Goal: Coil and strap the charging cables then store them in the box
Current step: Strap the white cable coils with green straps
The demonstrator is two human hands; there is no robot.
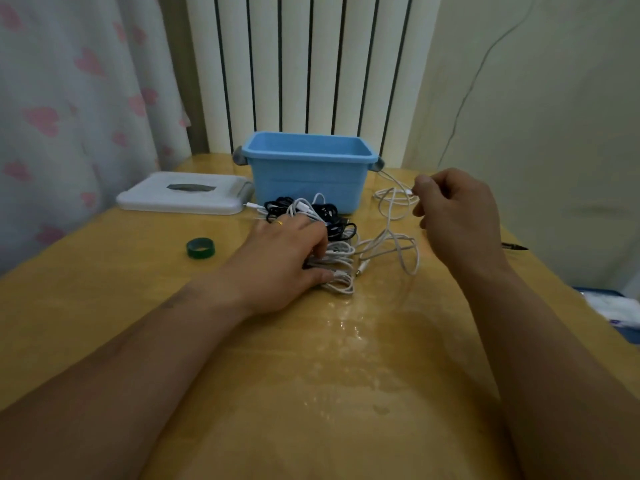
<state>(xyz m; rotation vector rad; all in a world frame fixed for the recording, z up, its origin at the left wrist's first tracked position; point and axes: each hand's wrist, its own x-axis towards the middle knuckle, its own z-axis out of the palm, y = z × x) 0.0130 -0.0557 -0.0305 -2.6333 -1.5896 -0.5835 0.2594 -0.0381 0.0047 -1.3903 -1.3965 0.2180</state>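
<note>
The right grip (457, 213) pinches 1 white cable (390, 210) beside the cable pile (341, 287) the left grip (280, 258) clutches.

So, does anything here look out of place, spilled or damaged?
Only the cables: black and white ones lie tangled in one heap before the box, held by the left hand. The right hand pinches a white cable at its end. The shiny patch on the table looks like glare, not a spill.

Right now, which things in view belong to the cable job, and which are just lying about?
For the job: tangled cable pile held by the left hand; white cable pinched by the right hand; green roll; blue box; white lid.
Lying about: dark pointed object, far right; blue-and-white pack, lower right.
</note>
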